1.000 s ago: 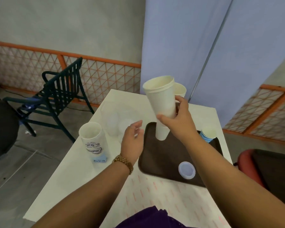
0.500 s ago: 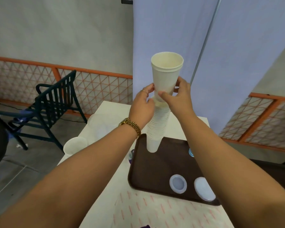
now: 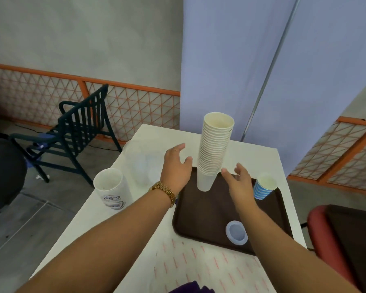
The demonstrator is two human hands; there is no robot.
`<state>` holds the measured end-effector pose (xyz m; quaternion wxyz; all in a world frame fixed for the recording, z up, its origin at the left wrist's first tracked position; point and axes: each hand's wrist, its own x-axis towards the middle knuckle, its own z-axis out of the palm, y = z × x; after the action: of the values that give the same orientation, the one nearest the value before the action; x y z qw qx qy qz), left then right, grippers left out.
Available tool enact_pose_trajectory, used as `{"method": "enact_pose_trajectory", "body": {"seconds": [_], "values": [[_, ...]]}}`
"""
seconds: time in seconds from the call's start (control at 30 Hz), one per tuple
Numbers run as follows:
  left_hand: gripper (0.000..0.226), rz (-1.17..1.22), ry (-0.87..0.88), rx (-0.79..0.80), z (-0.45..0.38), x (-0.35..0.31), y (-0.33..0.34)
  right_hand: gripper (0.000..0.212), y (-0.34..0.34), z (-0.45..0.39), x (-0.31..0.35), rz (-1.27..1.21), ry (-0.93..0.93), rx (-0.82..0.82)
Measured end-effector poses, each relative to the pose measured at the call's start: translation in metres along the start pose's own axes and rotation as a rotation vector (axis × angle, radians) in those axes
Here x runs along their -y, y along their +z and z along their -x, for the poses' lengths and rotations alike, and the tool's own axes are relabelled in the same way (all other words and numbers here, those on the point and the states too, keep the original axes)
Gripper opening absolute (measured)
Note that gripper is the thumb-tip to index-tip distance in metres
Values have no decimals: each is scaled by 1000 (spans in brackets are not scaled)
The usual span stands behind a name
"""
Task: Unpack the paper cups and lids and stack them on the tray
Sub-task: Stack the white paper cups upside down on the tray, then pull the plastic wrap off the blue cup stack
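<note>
A tall stack of cream paper cups (image 3: 215, 149) stands upright at the far end of the dark brown tray (image 3: 207, 220). My left hand (image 3: 174, 168) hovers just left of the stack with fingers spread, holding nothing. My right hand (image 3: 240, 180) hovers just right of it, fingers relaxed, also apart from the cups. A blue-striped cup (image 3: 263, 188) stands on the tray's far right side. A round translucent lid (image 3: 236, 232) lies flat on the tray's near part. A white printed cup stack (image 3: 111, 191) stands on the table to the left.
Clear plastic wrapping (image 3: 145, 166) lies on the white table (image 3: 254, 157) left of the tray. Red-printed paper (image 3: 199, 265) covers the near table. A dark green chair (image 3: 76, 132) stands at the left, a red seat (image 3: 319, 225) at the right, a blue-grey curtain (image 3: 283, 60) behind.
The cups gripped by both hands have been set down onto the stack on the tray. Both hands have let go and dropped to either side of it.
</note>
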<state>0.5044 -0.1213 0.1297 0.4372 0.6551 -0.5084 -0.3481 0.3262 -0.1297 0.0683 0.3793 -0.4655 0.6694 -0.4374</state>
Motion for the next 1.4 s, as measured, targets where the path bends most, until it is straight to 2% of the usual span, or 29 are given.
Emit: {"method": "enact_pose_trajectory", "body": {"seconds": [0.13, 0.3, 0.53, 0.67, 0.77, 0.83, 0.87, 0.93, 1.1, 1.2, 1.4], "values": [[43, 17, -63, 17, 32, 29, -11, 65, 33, 35, -26, 111, -1, 199], [42, -104, 78, -54, 64, 44, -41, 57, 85, 63, -8, 174, -115, 452], [46, -193, 248, -310, 68, 58, -103, 60, 148, 91, 37, 126, -206, 577], [62, -166, 189, -458, 65, 79, -142, 73, 175, 104, 55, 97, -231, 613], [77, -14, -60, -353, 60, 95, -163, 84, 189, 110, 60, 127, -242, 648], [79, 113, -203, -187, 60, 101, -171, 81, 195, 115, 60, 146, -239, 680], [77, 121, -214, -114, 63, 104, -173, 76, 197, 119, 58, 143, -234, 691], [72, 88, -153, -50, 68, 112, -177, 67, 199, 126, 54, 137, -225, 691], [71, -32, -75, -101, 76, 123, -182, 54, 195, 144, 38, 74, -204, 622], [75, -116, -19, -60, 84, 126, -184, 46, 190, 158, 37, 49, -203, 554], [76, -127, 99, -4, 102, 123, -187, 19, 150, 183, 59, -23, -211, 432]]}}
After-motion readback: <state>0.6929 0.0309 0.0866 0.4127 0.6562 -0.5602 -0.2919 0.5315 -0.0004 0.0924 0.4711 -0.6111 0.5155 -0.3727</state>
